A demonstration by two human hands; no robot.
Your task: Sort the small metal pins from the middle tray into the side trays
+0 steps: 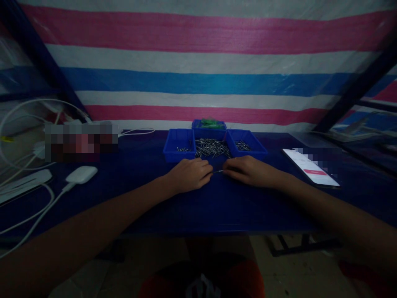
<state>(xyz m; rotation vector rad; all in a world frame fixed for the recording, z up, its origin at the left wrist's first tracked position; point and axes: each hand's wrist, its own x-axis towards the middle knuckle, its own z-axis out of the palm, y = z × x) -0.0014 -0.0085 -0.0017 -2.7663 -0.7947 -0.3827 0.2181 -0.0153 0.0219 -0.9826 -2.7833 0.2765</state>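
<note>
Silvery thin piece, just below frame centre: left grip and right grip each pinched on one end.

Dim light, pink-white-blue striped sheeting behind a blue table, floor below.

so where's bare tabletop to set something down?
Bare: tabletop between left hand, right hand and near edge; patch between white block and left bin. Crowded: metal pile between that bin and right bin, cables far left.
</note>
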